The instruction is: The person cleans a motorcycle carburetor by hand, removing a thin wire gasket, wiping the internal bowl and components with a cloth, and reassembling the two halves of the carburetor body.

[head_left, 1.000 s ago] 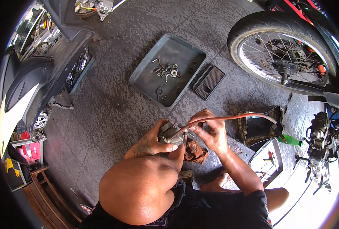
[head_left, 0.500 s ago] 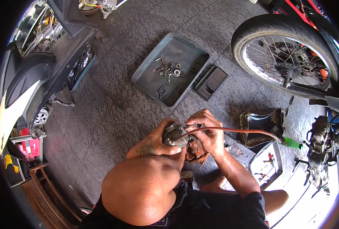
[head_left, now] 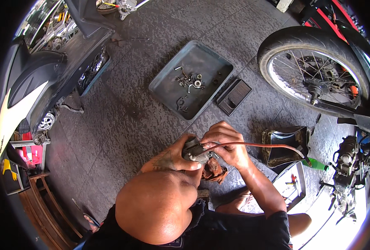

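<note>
My left hand (head_left: 180, 155) is wrapped round a grey metal carburetor (head_left: 196, 156), its dark round mouth turned up and away from me. At the carburetor's right side, my right hand (head_left: 226, 143) has its fingers bent and pinched together. Whatever sits between those fingertips is too small or hidden to make out. A red hose (head_left: 255, 144) runs from the carburetor across my right hand to the right, ending near a green bottle (head_left: 317, 164). Just below the carburetor lies a crumpled reddish-brown rag (head_left: 213, 170). My bent knee (head_left: 155, 204) rises close under my left forearm.
Ahead on the dark tiled floor lies a grey tray (head_left: 164, 95) with small metal parts. Beside it is a rectangular air filter (head_left: 234, 96). To the right are a spoked wheel (head_left: 314, 73), a black open container (head_left: 283, 146), a tool tray (head_left: 302, 183) and an engine (head_left: 346, 156).
The carburetor has been tilted, so its round mouth now shows at the top. My right fingers have shifted slightly on its right side. The whole view has moved a little.
</note>
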